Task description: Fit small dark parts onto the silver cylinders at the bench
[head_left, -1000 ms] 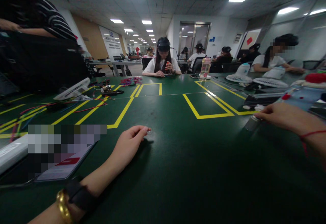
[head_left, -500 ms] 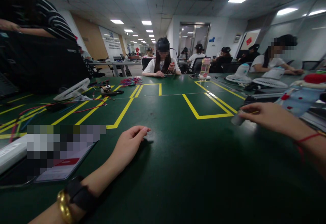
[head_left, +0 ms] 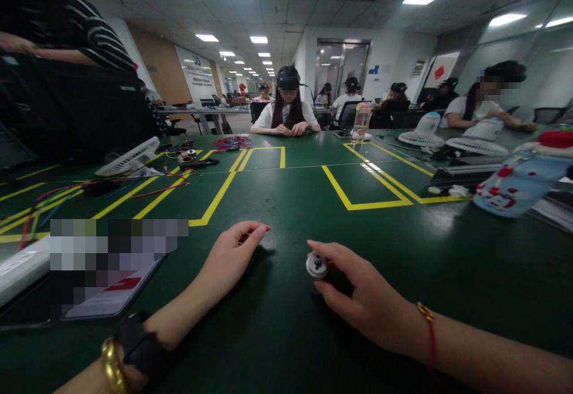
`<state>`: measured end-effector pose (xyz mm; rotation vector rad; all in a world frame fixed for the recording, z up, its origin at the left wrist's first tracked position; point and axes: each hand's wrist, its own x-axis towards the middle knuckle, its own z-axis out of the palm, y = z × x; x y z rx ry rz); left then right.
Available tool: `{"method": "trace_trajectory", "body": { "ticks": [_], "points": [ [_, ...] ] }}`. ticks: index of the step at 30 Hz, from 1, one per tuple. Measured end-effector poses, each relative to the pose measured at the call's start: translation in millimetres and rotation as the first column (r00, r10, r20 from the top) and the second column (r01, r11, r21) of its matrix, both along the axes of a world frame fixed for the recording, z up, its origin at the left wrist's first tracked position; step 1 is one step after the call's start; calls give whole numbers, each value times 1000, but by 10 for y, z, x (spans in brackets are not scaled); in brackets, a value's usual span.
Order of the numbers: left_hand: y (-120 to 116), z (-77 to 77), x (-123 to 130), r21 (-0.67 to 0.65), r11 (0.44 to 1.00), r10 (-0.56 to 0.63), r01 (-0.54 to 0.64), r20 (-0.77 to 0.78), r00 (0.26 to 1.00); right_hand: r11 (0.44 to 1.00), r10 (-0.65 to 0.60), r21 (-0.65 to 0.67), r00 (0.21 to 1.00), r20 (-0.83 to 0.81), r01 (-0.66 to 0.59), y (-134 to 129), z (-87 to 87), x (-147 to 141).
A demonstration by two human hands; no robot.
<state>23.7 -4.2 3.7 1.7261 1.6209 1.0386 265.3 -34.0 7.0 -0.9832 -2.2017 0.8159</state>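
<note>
A small round metallic cylinder (head_left: 317, 266) stands on the green table (head_left: 277, 334), right of the centre. My right hand (head_left: 358, 298) has its thumb and fingers around the cylinder's right side. Left of it, my left hand (head_left: 233, 251) rests over the table with thumb and fingertips pressed together. Whether anything small is between those fingertips cannot be made out. A gap of bare table lies between my two hands.
A phone (head_left: 107, 292) and white device (head_left: 22, 262) lie at the left. Beyond are wires (head_left: 152, 192), a white fan (head_left: 129, 156) and yellow tape (head_left: 380, 205). A blue bottle (head_left: 514, 182) stands right. A person (head_left: 286, 113) sits opposite.
My right hand has moved left and nearer, bringing the cylinder from beside the blue bottle to the table's middle. My left hand has barely moved. The person opposite has lowered a hand.
</note>
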Motion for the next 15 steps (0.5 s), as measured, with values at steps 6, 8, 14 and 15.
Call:
{"method": "trace_trajectory", "body": {
  "ticks": [6, 8, 14, 15],
  "points": [
    [-264, 216, 360, 100, 927, -354, 361, -82, 932, 982, -42, -187, 989, -144, 15, 46, -111, 10],
    [-318, 271, 466, 99, 912, -391, 398, -87, 916, 979, -26, -205, 985, -168, -10, 43, -101, -6],
    [-293, 311, 477, 107, 964, -244, 242, 4, 970, 996, -43, -81, 995, -93, 35, 29, -12, -12],
    [-279, 295, 448, 102, 971, -218, 216, 6, 976, 996, -72, -63, 995, -75, 67, 28, -1, -2]
  ]
}}
